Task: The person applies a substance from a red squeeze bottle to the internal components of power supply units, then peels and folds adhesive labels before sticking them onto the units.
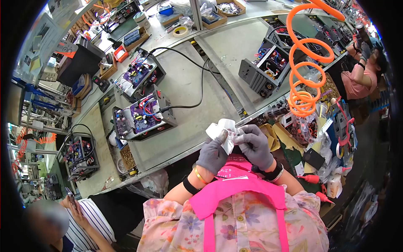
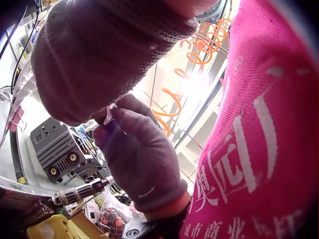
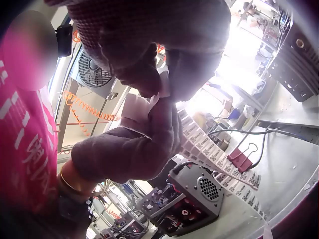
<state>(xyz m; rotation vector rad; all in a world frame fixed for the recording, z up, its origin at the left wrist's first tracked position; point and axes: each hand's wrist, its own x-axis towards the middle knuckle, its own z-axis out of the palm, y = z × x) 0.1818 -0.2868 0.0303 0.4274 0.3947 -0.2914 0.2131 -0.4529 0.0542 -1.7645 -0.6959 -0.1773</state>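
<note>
In the head view both hands wear grey gloves and meet in front of the pink apron [image 1: 237, 178]. The left hand [image 1: 212, 157] pinches a folded white strip of printed labels [image 1: 226, 126] between thumb and fingers. Close beside it the right hand [image 1: 255, 145] pinches the same strip, fingertips at its edge. From the right wrist, rows of small printed codes show on the label strip [image 3: 204, 147] hanging below the left hand [image 3: 129, 154], with a pink binder clip [image 3: 241, 160] on it. A small white piece [image 2: 109, 114] shows at the right hand's fingertips [image 2: 119, 115] in the left wrist view.
Open-cased electronic units [image 1: 145, 113] with black cables stand on the workbench [image 1: 180, 80] ahead. Another unit [image 1: 266, 69] sits farther right. An orange coiled hose [image 1: 310, 71] hangs at right above parts and bags. Another person [image 1: 90, 218] is at lower left, one more at upper right.
</note>
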